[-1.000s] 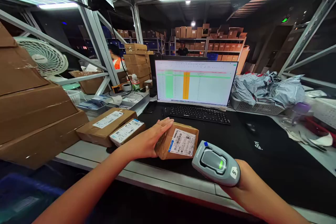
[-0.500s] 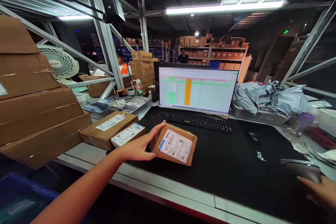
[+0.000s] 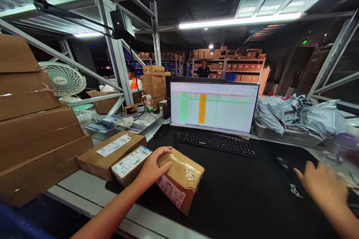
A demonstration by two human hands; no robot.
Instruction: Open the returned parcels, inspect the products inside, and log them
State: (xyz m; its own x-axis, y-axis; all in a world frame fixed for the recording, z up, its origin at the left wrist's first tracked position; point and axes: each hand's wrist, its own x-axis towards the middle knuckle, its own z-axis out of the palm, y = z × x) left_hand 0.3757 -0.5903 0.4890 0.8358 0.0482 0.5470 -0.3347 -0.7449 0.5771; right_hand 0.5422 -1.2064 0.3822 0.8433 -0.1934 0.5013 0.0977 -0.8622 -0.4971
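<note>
My left hand (image 3: 153,166) grips the top edge of a taped cardboard parcel (image 3: 181,179), which stands tilted on the black desk mat (image 3: 238,186). Its white shipping label (image 3: 169,191) faces forward and down. Two labelled parcels lie against my left hand's side: a flat cardboard one (image 3: 112,155) and a smaller one (image 3: 129,164). My right hand (image 3: 319,185), blurred and empty, hovers with spread fingers over the mat's right side. No barcode scanner shows in this view.
Large stacked cartons (image 3: 36,119) stand at the left. A monitor showing a spreadsheet (image 3: 214,108) and a keyboard (image 3: 217,142) sit ahead. A grey basket of plastic mailers (image 3: 291,123) sits to the right. A person (image 3: 203,70) stands by distant shelving.
The parcel has rolled over toward me under my left hand, taking its label from the top to the front. My right hand no longer holds the scanner, and has moved left.
</note>
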